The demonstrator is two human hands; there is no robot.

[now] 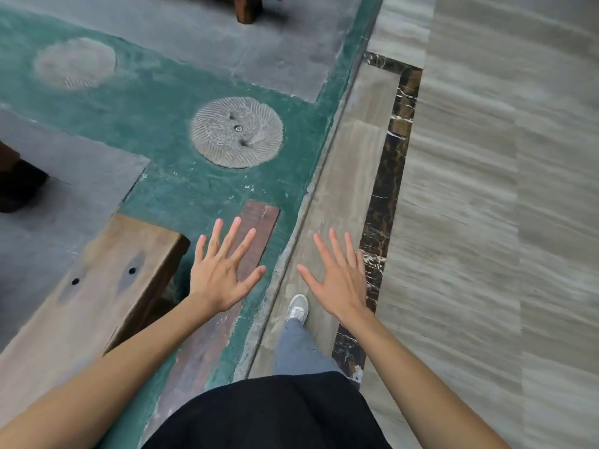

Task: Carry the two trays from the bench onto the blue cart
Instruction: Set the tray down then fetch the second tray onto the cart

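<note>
My left hand (223, 270) and my right hand (337, 277) are both held out flat in front of me, palms down, fingers spread, holding nothing. A brown wooden bench (97, 286) runs from the lower left toward the middle, its end just left of my left hand. Its visible top is bare. No tray and no blue cart are in view.
The floor is green and grey on the left, with a round carved stone disc (236, 131). Pale striped tiles with a dark marble strip (389, 176) lie on the right. My foot in a white shoe (298, 307) stands on the tile edge. Dark wooden furniture legs (248, 8) show at the top.
</note>
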